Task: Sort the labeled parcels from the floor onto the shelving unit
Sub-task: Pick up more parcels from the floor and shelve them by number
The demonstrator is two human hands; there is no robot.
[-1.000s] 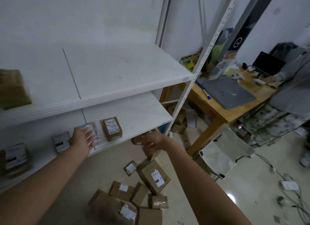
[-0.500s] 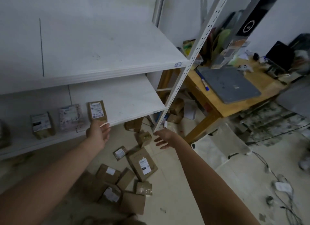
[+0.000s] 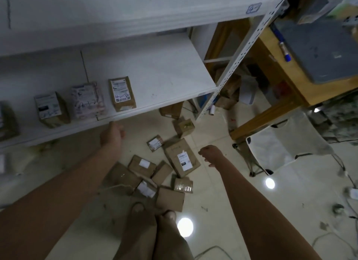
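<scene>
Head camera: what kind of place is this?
Probably a small parcel storeroom or back office: labeled parcels on a white shelf, more boxes piled on the tiled floor, a wooden desk alongside.

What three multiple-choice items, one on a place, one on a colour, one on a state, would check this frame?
1. The large labelled parcel lies: A on the floor, B on the lower shelf, C on the desk.
2. The shelf boards are: A black, B white, C red.
3. Left hand and right hand: A both hold nothing, B both grip one parcel, C each grips its own parcel.
Key: 1 A, it lies on the floor among other parcels; 2 B, the boards show white; 3 A, no parcel is in either hand.
</scene>
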